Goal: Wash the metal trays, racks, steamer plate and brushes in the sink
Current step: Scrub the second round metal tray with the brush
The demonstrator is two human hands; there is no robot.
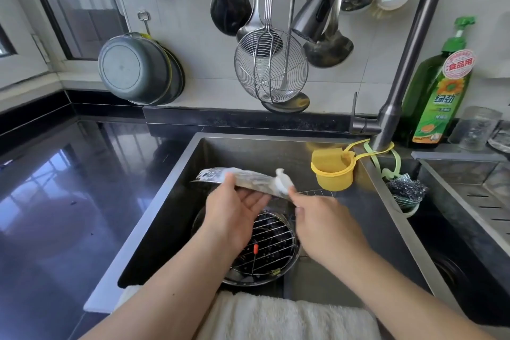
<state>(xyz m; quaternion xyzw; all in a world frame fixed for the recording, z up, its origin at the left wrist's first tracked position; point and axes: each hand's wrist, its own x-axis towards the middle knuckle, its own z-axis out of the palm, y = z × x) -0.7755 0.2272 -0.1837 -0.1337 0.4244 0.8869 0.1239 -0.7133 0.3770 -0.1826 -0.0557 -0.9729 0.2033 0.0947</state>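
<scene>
Sink (pixel 171 201) — dull grey steel. Tray (pixel 248 178) — silver, mottled with white suds. Cloth (pixel 283 181) at its edge — white. Round rack (pixel 271 240) — bright wire bars over a dark, perforated plate; one small orange-red tip (pixel 256 248) among them. Cup (pixel 331 174) hung at the faucet — yellow, with yellow sponge inside. Bottle (pixel 438 91) — green, sunflower print, red-and-white round label. Scourer (pixel 407 188) — silver-grey. Table (pixel 55 174) — glossy black. Towel (pixel 276 317) — cream white. Hanging pans (pixel 138 69) — grey, one with a yellow-green rim.

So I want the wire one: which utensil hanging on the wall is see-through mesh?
The wire skimmer, hanging centre behind the faucet head; the dark spoon and ladle are solid.
</scene>
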